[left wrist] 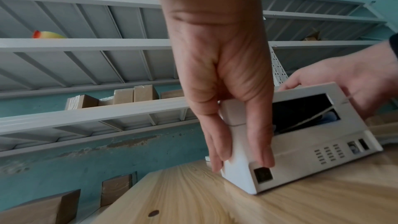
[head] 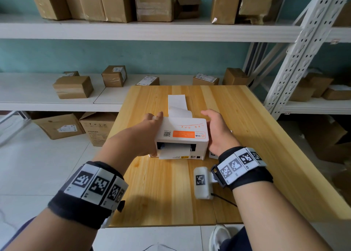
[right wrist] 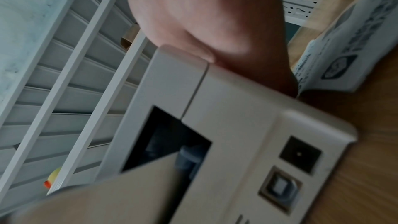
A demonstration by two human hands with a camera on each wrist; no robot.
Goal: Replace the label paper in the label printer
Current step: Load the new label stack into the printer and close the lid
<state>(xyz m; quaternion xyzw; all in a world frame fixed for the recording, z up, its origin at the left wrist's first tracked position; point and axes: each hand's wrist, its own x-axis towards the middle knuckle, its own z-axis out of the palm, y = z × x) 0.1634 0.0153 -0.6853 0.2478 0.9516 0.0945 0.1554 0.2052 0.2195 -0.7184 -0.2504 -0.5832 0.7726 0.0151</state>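
A white label printer (head: 182, 129) with an orange sticker on its lid stands mid-table, its rear slot and ports facing away from me (left wrist: 323, 142) (right wrist: 226, 108). My left hand (head: 152, 125) grips its rear left corner, fingers (left wrist: 215, 142) straight down the side and the thumb on the back face. At the right end, my right hand (head: 216, 131) holds the printer, thumb over the top rear edge, palm (right wrist: 204, 14) against the side. A white label paper strip (head: 177, 100) curls up behind the printer and runs into the rear slot. More paper (head: 174, 152) sticks out of the front slot.
The wooden table (head: 247, 155) has bare room in front and to the right. A printed booklet (right wrist: 344, 40) lies beside the printer's right end. Cardboard boxes (head: 73, 87) sit on the white shelves behind and left. A white metal rack (head: 296, 60) stands at the right.
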